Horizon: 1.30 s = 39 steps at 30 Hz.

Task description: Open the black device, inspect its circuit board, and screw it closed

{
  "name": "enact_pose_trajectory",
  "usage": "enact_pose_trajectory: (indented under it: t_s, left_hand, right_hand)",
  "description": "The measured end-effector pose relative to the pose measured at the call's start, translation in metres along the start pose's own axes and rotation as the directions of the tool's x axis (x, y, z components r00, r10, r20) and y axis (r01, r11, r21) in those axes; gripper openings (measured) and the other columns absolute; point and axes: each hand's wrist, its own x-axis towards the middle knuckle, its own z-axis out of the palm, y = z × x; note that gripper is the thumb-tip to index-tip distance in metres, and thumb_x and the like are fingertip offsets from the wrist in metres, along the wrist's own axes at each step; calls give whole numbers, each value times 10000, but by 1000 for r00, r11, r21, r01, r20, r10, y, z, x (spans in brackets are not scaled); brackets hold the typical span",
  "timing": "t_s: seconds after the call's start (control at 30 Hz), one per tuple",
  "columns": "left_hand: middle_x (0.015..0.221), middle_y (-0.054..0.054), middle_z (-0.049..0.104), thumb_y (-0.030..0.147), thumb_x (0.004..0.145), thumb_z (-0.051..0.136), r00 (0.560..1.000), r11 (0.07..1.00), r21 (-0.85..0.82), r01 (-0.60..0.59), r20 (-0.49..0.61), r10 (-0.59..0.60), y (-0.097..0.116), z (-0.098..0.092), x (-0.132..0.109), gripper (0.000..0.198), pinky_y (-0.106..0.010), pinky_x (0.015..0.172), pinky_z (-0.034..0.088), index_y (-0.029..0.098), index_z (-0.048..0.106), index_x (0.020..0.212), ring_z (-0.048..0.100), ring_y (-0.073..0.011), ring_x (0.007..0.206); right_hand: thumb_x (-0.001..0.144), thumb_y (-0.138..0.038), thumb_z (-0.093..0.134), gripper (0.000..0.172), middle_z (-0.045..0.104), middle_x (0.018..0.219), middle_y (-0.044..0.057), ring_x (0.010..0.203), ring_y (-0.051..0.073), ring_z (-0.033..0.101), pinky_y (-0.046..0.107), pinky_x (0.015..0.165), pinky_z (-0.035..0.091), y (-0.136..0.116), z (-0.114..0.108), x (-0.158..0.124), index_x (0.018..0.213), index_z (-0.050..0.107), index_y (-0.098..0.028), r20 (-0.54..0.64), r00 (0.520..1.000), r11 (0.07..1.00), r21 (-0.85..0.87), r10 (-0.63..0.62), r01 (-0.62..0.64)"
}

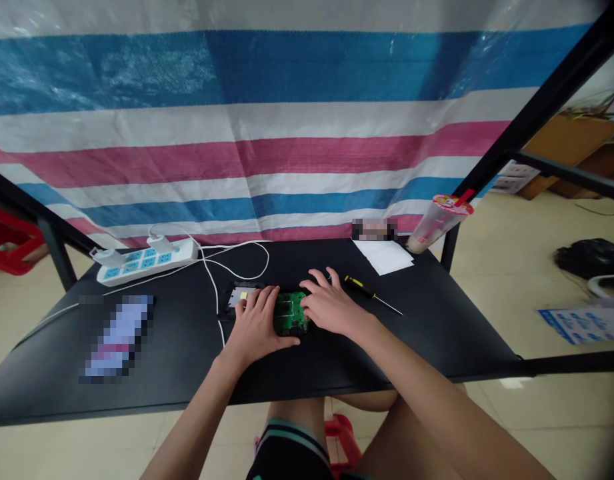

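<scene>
Bottom of the frame: the person's legs (381, 447), below the near edge of a black desk (451, 320). Centre: a green circuit board (289, 308), lying on the desk between the hands. The left hand (259, 325) covers its left side, fingers spread and thumb extended; a dark-rimmed silvery panel (238, 297) shows beyond this hand. The right hand (331, 307) meets the board's right edge with bent fingers, the others raised and splayed; whether they grip cannot be told. Left: a pixelated oblong object (119, 337). Right of centre: a yellow-and-black screwdriver (361, 287), shaft toward lower right. Farther back: a white power strip (147, 262), left, holding plugs; white paper (384, 257) and a tilted cup (438, 223), right. Background: a striped sheet (257, 160).
</scene>
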Motion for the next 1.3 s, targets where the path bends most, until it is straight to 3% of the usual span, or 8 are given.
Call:
enact_pose_trajectory:
  t_s: [0.13,0.37,0.73,1.0,1.13,1.2,1.3]
  left_hand:
    - [1604,-216,497,867,689,760,1000,1000,4,5,4,-5,1,-1,1,1231,-635,1124,364,157,398,1626,437,-464,1442]
    - [1598,-209,494,837,667,796,1000,1000,5,0,-3,0,1,-3,1,1236,-628,1126,375,182,398,1637,444,-476,1433]
    - [1604,-215,488,833,687,783,1000,1000,-7,-2,9,2,2,-5,0,1204,-623,1122,348,172,406,1621,427,-460,1432]
    - [1606,-206,485,843,660,799,1000,1000,-6,0,13,0,3,-6,2,1224,-609,1120,357,182,417,1616,432,-461,1430]
    - [1595,-210,494,869,647,790,1000,1000,-3,19,19,-19,2,-5,3,1226,-611,1119,359,188,436,1603,445,-462,1426]
    - [1590,-217,496,887,648,776,1000,1000,-7,19,17,-18,1,-5,4,1228,-612,1118,359,187,438,1599,451,-458,1426]
    - [1597,-225,490,890,664,764,1000,1000,-8,10,12,-10,1,-5,4,1228,-615,1127,345,179,422,1606,451,-450,1431]
  right_hand:
    - [987,-253,642,209,637,1474,131,1543,430,330,742,1257,190,-6,-6,4,1014,841,-196,7,1000,995,-100,-12,12]
    - [965,-189,614,233,738,1239,162,1513,426,385,726,1258,202,-12,-8,11,986,845,-181,14,987,963,-217,-158,157]
    - [884,-245,668,222,718,1274,161,1545,449,319,743,1264,160,-6,-3,14,999,844,-173,-14,995,989,-114,-96,94]
    - [845,-196,661,169,712,1330,141,1559,472,281,845,1218,74,-3,-10,9,892,823,-196,20,1000,999,36,-2,1]
    - [860,-258,708,122,729,1310,110,1552,466,312,840,1225,49,-9,-11,8,796,799,-209,50,999,991,130,-17,11]
    - [897,-293,708,142,732,1304,100,1533,442,356,836,1230,53,-12,-5,7,830,800,-209,27,999,987,160,-19,14]
    - [957,-294,668,184,665,1430,115,1526,407,372,827,1238,82,-12,6,5,1039,806,-205,-61,997,990,140,39,-30]
